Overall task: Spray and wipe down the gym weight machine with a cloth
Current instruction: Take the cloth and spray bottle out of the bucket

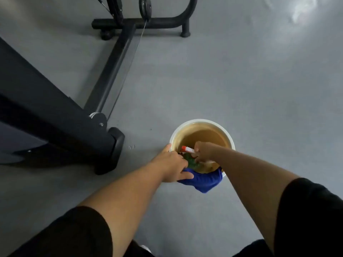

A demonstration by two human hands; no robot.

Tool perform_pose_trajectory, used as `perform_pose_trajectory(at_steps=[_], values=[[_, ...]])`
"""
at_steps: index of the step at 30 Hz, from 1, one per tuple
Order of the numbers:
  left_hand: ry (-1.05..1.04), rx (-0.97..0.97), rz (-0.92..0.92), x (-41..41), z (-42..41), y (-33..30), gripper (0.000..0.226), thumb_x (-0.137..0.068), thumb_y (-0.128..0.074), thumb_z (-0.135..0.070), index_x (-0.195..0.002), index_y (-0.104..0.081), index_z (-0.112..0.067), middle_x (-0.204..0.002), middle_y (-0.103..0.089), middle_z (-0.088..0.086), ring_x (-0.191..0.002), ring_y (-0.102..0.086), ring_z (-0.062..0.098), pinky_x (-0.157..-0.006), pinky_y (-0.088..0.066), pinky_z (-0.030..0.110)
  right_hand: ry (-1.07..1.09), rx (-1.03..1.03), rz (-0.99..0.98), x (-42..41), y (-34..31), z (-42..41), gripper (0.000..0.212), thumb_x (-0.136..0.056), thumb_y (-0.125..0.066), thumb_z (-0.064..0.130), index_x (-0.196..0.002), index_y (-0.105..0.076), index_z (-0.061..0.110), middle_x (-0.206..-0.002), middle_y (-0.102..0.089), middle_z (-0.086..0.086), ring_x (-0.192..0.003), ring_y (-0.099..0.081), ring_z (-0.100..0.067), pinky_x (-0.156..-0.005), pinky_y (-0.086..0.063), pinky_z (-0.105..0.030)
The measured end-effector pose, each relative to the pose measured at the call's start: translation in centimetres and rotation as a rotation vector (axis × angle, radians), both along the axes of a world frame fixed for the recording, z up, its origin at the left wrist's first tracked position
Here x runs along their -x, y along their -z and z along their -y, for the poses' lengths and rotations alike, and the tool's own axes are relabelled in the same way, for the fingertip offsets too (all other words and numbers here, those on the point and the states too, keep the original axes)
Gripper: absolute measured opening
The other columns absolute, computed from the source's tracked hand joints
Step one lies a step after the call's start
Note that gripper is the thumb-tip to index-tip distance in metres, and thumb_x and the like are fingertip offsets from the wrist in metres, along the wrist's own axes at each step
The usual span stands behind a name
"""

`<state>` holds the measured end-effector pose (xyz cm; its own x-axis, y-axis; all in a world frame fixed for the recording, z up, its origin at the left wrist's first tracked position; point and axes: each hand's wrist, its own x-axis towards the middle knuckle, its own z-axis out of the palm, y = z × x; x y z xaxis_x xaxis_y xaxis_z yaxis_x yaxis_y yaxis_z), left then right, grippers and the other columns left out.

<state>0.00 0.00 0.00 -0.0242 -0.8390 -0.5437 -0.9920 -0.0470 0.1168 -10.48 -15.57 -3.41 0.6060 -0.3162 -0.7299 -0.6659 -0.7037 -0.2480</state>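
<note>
Both my hands at the white bucket on the grey floor

My right hand (204, 151) reaches into the bucket (202, 121) and grasps the spray bottle (187, 149), whose long axis tilts, its red-tipped nozzle pointing up-left; my left hand (170, 165) pinches the blue cloth (204, 179) draped over the bucket's near rim; the black weight machine (55, 117) stands just to the left

Grey floor (241, 80): white bucket (202, 121), black machine frame (111, 71).
</note>
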Motion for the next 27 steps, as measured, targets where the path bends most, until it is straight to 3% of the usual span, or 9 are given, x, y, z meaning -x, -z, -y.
perform_pose_trajectory(at_steps=[2, 4, 8, 11, 14, 16, 19, 23, 27], values=[[0.057, 0.007, 0.014, 0.2, -0.2, 0.1, 0.053, -0.096, -0.040, -0.070, -0.096, -0.064, -0.022, -0.099, -0.067, -0.004, -0.106, -0.060, 0.021, -0.121, -0.008, 0.058, 0.099, 0.025, 0.030, 0.0, 0.9, -0.1, 0.035, -0.096, -0.066, 0.034, -0.120, -0.045, 0.018, -0.096, -0.065, -0.005, -0.085, -0.061, -0.021, -0.086, -0.053, -0.040], [0.094, 0.033, 0.031, 0.6, -0.3, 0.4, 0.051, -0.094, -0.046, -0.069, -0.096, -0.064, -0.021, -0.097, -0.066, -0.003, -0.106, -0.059, 0.021, -0.121, -0.007, 0.059, 0.125, 0.021, 0.043, -0.1, 1.7, -0.3, 0.034, -0.096, -0.064, 0.035, -0.119, -0.046, 0.019, -0.096, -0.065, -0.004, -0.084, -0.061, -0.019, -0.086, -0.054, -0.041], [0.084, 0.104, -0.082, 0.7, 0.2, 1.2, 0.034, -0.093, -0.060, -0.059, -0.086, -0.056, -0.027, -0.087, -0.060, -0.009, -0.091, -0.051, 0.018, -0.111, -0.027, 0.045, 0.089, -0.001, 0.058, -1.2, 4.0, -0.5, 0.008, -0.098, -0.057, 0.033, -0.103, -0.055, 0.027, -0.090, -0.066, -0.001, -0.085, -0.065, -0.019, -0.089, -0.054, -0.042], [-0.098, 0.102, -0.253, 0.5, -0.1, 1.5, 0.025, -0.090, -0.068, -0.053, -0.084, -0.053, -0.033, -0.091, -0.057, -0.008, -0.098, -0.044, 0.019, -0.086, -0.035, 0.032, 0.078, 0.025, 0.043, -1.6, 4.8, -0.5, 0.012, -0.103, -0.050, 0.029, -0.094, -0.057, 0.025, -0.088, -0.065, -0.001, -0.085, -0.063, -0.019, -0.091, -0.053, -0.041], [-0.210, 0.118, -0.355, 0.2, -0.1, 1.4, 0.020, -0.089, -0.072, -0.046, -0.097, -0.062, -0.030, -0.094, -0.054, -0.006, -0.093, -0.049, 0.018, -0.076, -0.041, 0.031, 0.121, -0.002, 0.012, -1.8, 5.7, 0.0, 0.019, -0.104, -0.052, 0.033, -0.099, -0.063, 0.019, -0.091, -0.065, -0.003, -0.084, -0.061, -0.019, -0.088, -0.052, -0.039], [-0.295, 0.070, -0.421, -0.2, 0.4, 0.8, 0.018, -0.089, -0.074, -0.039, -0.098, -0.063, -0.029, -0.091, -0.054, -0.009, -0.086, -0.054, 0.017, -0.072, -0.043, 0.029, 0.215, -0.055, 0.037, -1.9, 5.9, 0.5, 0.026, -0.104, -0.052, 0.043, -0.101, -0.062, 0.019, -0.095, -0.064, -0.003, -0.089, -0.061, -0.020, -0.088, -0.052, -0.039], [-0.468, 0.028, -0.584, -0.9, 1.5, -0.4, 0.021, -0.086, -0.079, -0.029, -0.083, -0.058, -0.031, -0.083, -0.057, -0.009, -0.077, -0.055, 0.012, -0.068, -0.044, 0.027, 0.338, -0.088, 0.065, -1.4, 4.0, 1.0, 0.034, -0.102, -0.052, 0.050, -0.100, -0.064, 0.018, -0.093, -0.064, -0.005, -0.094, -0.062, -0.025, -0.096, -0.050, -0.043], [-0.771, -0.051, -0.858, -1.7, 3.0, -2.7, 0.014, -0.089, -0.076, -0.015, -0.099, -0.066, -0.012, -0.090, -0.066, 0.004, -0.083, -0.061, 0.015, -0.077, -0.052, 0.032, 0.444, -0.129, 0.077, -0.2, -0.3, 1.8, 0.025, -0.096, -0.063, 0.039, -0.111, -0.065, 0.018, -0.096, -0.065, -0.004, -0.091, -0.062, -0.023, -0.079, -0.050, -0.036], [-1.031, -0.082, -1.070, -1.7, 4.0, -6.5, 0.018, -0.096, -0.063, 0.000, -0.096, -0.060, -0.017, -0.093, -0.065, 0.007, -0.082, -0.064, 0.020, -0.072, -0.056, 0.034, 0.506, -0.201, 0.141, 0.8, -5.5, 2.2, 0.033, -0.101, -0.053, 0.032, -0.133, -0.058, 0.038, -0.099, -0.063, 0.002, -0.094, -0.061, -0.022, -0.065, -0.050, -0.032]])
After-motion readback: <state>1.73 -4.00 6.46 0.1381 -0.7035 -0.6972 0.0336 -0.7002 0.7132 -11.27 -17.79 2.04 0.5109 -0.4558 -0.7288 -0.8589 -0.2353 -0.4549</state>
